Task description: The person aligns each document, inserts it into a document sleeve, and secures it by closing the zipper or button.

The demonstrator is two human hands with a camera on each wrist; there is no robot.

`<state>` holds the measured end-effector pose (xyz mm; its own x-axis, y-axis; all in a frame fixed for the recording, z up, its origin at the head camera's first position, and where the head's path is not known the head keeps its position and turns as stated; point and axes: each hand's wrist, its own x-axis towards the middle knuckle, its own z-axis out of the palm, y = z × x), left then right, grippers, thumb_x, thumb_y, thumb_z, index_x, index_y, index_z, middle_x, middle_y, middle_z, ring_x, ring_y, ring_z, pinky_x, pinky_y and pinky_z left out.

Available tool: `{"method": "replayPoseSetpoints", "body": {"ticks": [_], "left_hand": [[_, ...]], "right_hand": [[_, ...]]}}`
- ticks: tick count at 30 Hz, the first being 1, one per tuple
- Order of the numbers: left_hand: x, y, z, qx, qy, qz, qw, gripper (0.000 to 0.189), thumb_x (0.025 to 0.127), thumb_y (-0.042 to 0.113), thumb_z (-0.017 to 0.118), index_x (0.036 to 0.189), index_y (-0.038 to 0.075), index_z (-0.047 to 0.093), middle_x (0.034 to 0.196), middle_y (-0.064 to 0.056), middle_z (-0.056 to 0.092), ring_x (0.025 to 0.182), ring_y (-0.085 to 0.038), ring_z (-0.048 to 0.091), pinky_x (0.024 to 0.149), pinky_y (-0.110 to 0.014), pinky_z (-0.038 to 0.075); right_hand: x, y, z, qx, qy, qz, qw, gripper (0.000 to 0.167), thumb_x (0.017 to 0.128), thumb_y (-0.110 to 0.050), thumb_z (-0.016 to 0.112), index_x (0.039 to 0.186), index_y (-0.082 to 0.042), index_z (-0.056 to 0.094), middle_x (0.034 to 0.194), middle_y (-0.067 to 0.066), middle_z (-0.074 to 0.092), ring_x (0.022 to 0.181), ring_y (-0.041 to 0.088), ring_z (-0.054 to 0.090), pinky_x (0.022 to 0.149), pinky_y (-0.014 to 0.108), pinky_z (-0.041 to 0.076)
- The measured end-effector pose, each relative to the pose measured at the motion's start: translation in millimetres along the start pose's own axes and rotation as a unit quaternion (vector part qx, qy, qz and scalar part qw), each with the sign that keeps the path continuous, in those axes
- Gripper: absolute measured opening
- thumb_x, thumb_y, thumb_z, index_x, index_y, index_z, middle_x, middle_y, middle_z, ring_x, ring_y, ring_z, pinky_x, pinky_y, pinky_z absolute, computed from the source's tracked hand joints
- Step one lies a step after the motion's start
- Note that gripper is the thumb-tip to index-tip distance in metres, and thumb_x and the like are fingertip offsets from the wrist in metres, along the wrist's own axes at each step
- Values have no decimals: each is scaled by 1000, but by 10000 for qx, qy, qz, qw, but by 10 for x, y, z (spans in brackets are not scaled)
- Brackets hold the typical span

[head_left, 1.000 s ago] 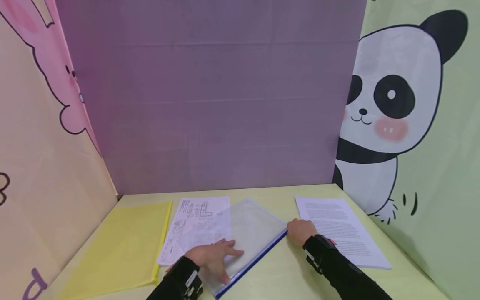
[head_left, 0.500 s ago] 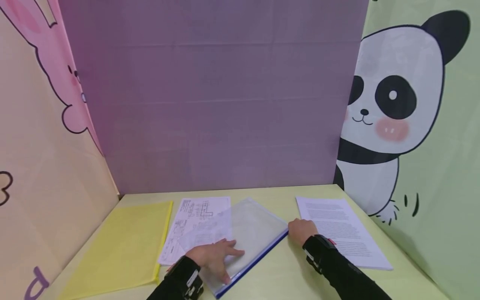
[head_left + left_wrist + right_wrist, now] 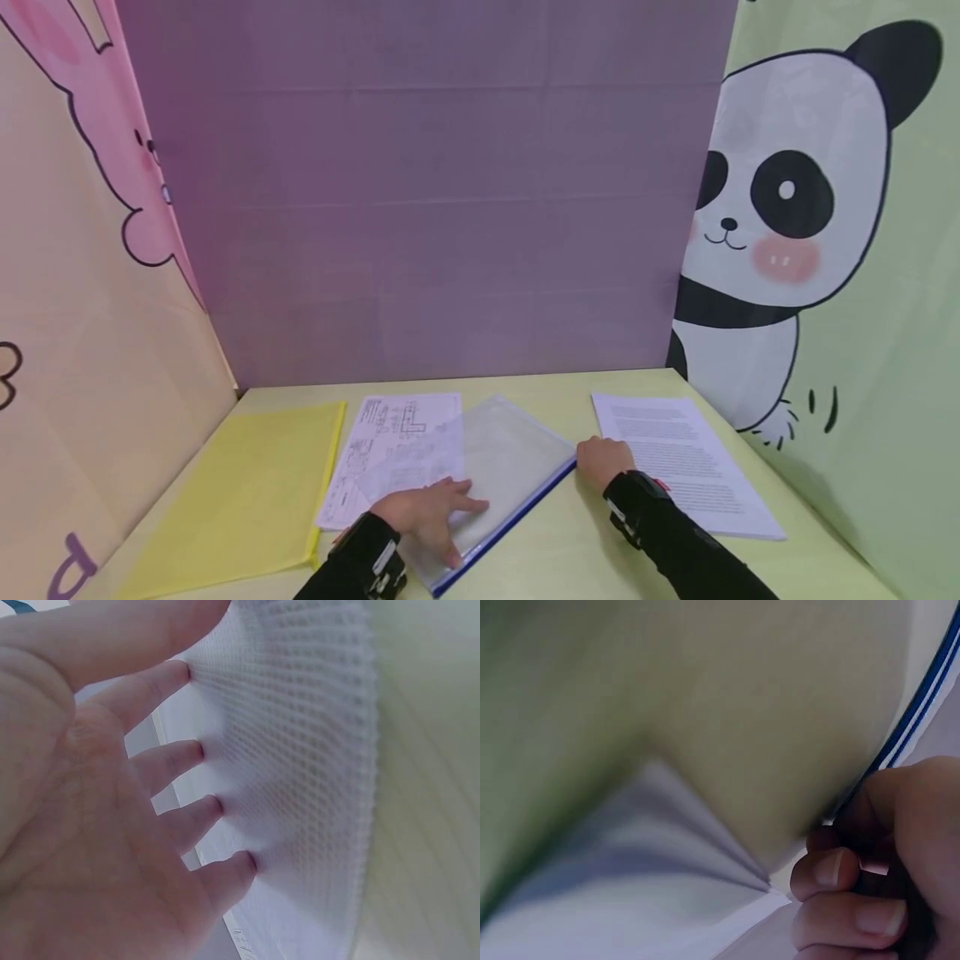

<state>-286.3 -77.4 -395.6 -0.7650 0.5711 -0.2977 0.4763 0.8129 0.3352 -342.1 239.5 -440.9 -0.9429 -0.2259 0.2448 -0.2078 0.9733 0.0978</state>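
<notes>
A translucent mesh zip document pouch [image 3: 517, 442] lies slanted on the table, its blue zip edge [image 3: 510, 521] facing the near right. My left hand [image 3: 429, 512] rests on the pouch near its lower left, fingers spread. In the left wrist view, several fingertips [image 3: 191, 750] press against the white mesh [image 3: 300, 750]. My right hand [image 3: 602, 462] pinches the upper right end of the blue zip edge, with curled fingers [image 3: 840, 866] in the right wrist view. The exact bit between thumb and finger is hidden.
A sheet with line drawings [image 3: 408, 421] lies partly under the pouch. A yellow folder [image 3: 232, 492] covers the table's left side. Printed white sheets [image 3: 697, 475] lie at the right, close to my right hand. A purple panel [image 3: 450, 208] stands behind the table [image 3: 540, 554].
</notes>
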Motion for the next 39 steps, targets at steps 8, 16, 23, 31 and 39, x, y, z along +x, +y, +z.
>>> {"method": "replayPoseSetpoints", "body": {"ticks": [8, 16, 23, 31, 39], "left_hand": [[-14, -13, -6, -68, -44, 55, 10000, 76, 75, 27, 88, 145, 36, 57, 163, -2, 35, 151, -34, 25, 121, -57, 20], [8, -42, 7, -129, -86, 49, 9999, 76, 76, 28, 87, 145, 39, 56, 163, -1, 35, 152, -33, 24, 121, -57, 19], [56, -53, 29, -69, -85, 114, 9999, 77, 76, 28, 88, 145, 38, 56, 162, -2, 36, 151, -34, 25, 121, -55, 21], [56, -47, 25, 39, -46, 180, 9998, 79, 74, 31, 88, 146, 37, 56, 162, -4, 37, 150, -36, 27, 120, -56, 22], [28, -45, 13, -90, -14, 236, 9997, 82, 72, 30, 89, 147, 34, 55, 162, -8, 36, 150, -39, 27, 119, -59, 22]], "right_hand": [[11, -24, -97, 374, 0, 57, 9993, 18, 89, -1, 58, 71, -1, 60, 72, 17, 63, 65, 40, 66, 55, 55, 56], [28, -147, -302, 532, -259, 195, 9981, 12, 85, -2, 62, 72, -2, 62, 75, 16, 63, 66, 35, 63, 58, 54, 55], [-22, -467, -394, 405, -272, 29, 9988, 15, 89, -10, 66, 78, 0, 67, 81, 18, 60, 79, 37, 60, 65, 54, 55], [-175, -1033, -547, 496, -892, -413, 9939, 39, 94, -39, 68, 89, -1, 71, 91, 16, 63, 89, 33, 60, 79, 50, 56], [-352, -1349, -584, 502, -1368, -844, 9857, 51, 94, -53, 65, 95, -3, 75, 98, 16, 65, 94, 30, 58, 81, 45, 56]]}}
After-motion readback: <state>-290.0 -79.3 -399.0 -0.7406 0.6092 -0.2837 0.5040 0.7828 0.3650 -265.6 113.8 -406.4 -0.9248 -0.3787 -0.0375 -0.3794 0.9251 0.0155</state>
